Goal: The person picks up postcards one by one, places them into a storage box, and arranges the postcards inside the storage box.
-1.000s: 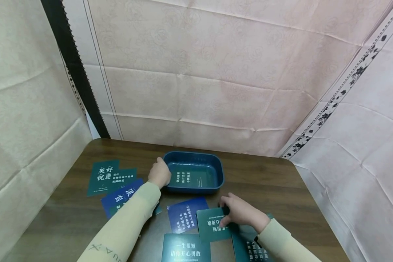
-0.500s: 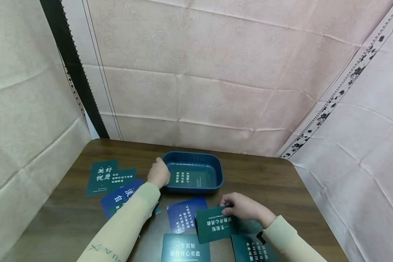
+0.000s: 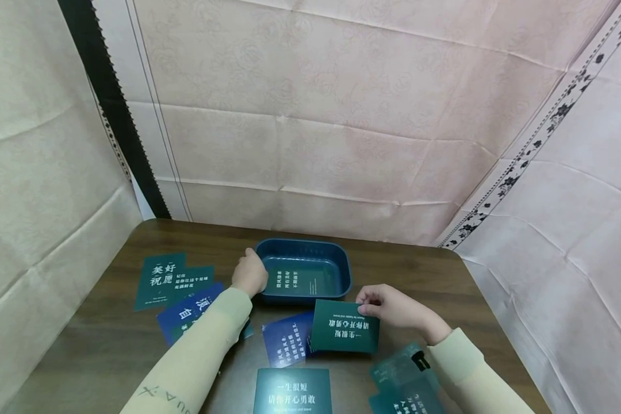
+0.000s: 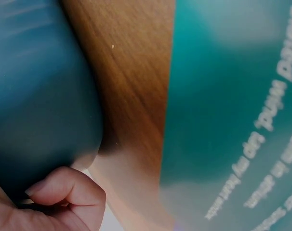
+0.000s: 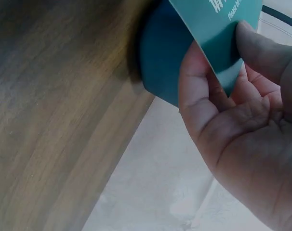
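My right hand [image 3: 395,310] pinches a green card [image 3: 344,326] with white lettering by its upper right corner. In the right wrist view, the thumb [image 5: 266,53] lies on the printed face with the fingers curled behind. The card is held up in front of a blue plastic tray [image 3: 344,276]. My left hand [image 3: 250,274] grips the tray's left rim; the left wrist view shows its curled thumb [image 4: 69,192] at the tray's wall. Inside the tray lies another green card [image 3: 310,282]. Just below the held card is a blue card [image 3: 284,342], partly covered by it.
At the left lie a large green card [image 3: 152,293], a smaller green one [image 3: 202,276] and a blue card [image 3: 188,307], overlapping. One green card [image 3: 292,385] lies at the front; further green cards [image 3: 406,397] lie under my right forearm. A cloth [image 3: 310,172] hangs behind the wooden table [image 3: 419,264].
My right hand has lifted the green card off the table and moved it up toward the tray, uncovering the cards beneath. My left hand stays on the tray's rim.
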`<state>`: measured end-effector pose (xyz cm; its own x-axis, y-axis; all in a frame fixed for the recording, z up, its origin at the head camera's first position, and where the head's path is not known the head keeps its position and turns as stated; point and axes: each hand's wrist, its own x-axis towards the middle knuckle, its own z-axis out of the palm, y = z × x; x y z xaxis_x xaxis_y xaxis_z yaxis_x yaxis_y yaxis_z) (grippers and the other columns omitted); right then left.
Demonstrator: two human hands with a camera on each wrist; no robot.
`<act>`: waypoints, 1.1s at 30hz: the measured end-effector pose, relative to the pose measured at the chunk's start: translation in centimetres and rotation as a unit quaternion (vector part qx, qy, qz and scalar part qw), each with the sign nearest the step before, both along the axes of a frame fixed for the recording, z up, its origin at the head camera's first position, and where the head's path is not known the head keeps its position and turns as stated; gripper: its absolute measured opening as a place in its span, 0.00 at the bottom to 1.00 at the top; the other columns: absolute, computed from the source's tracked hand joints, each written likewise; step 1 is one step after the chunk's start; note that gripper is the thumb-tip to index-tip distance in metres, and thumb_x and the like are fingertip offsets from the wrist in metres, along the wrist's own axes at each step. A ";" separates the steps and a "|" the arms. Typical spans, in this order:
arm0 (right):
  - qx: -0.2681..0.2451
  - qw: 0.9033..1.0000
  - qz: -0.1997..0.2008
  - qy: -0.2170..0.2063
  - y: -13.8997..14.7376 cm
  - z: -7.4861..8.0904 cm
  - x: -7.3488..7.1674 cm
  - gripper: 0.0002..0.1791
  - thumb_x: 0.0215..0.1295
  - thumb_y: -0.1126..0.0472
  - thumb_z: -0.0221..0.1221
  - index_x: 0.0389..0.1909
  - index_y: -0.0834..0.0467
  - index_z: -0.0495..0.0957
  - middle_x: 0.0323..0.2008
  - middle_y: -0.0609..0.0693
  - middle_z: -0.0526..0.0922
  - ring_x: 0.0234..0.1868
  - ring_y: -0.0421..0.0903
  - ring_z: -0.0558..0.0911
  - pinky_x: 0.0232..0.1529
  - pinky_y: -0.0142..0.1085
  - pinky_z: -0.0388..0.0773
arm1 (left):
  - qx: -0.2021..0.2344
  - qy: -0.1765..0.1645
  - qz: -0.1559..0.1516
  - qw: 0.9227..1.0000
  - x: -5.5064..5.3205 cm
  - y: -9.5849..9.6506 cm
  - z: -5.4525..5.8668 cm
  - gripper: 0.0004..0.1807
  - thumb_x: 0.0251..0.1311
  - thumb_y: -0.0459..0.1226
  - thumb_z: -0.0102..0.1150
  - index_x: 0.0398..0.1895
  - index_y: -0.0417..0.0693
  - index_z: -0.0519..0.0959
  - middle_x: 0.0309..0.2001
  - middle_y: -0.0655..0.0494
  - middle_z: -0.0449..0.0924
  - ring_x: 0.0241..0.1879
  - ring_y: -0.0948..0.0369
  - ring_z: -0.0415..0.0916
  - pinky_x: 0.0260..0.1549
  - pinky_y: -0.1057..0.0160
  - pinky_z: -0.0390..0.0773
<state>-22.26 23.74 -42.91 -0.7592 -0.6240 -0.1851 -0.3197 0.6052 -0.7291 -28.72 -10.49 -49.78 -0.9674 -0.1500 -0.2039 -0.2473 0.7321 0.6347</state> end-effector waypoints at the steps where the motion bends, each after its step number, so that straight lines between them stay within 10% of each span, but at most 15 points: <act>1: -0.001 1.000 -0.003 0.004 0.0 0.1 -0.1 0.03 0.69 0.57 0.57 0.38 0.52 0.78 0.30 0.48 0.78 0.35 0.46 0.76 0.37 0.37 0.74 | 0.000 -0.001 0.000 1.000 0.0 0.0 0.0 0.37 0.67 0.34 0.51 0.71 0.32 0.44 0.57 0.29 0.66 0.49 0.41 0.74 0.47 0.41 0.75; 23: -0.034 0.990 -0.113 0.075 -1.0 1.6 -2.5 0.06 0.70 0.54 0.57 0.40 0.53 0.77 0.30 0.51 0.78 0.33 0.50 0.77 0.30 0.37 0.76 | 0.005 0.008 0.000 1.000 0.1 -0.1 0.1 0.36 0.66 0.34 0.52 0.70 0.31 0.46 0.55 0.29 0.68 0.47 0.40 0.75 0.46 0.40 0.76; 33: -0.054 0.971 -0.186 0.138 -3.6 2.3 -5.1 0.08 0.71 0.53 0.55 0.38 0.53 0.76 0.30 0.50 0.79 0.31 0.48 0.76 0.31 0.41 0.73 | 0.007 0.006 -0.001 1.000 0.0 -0.2 -0.1 0.36 0.66 0.33 0.52 0.70 0.31 0.46 0.55 0.29 0.67 0.48 0.40 0.74 0.46 0.39 0.75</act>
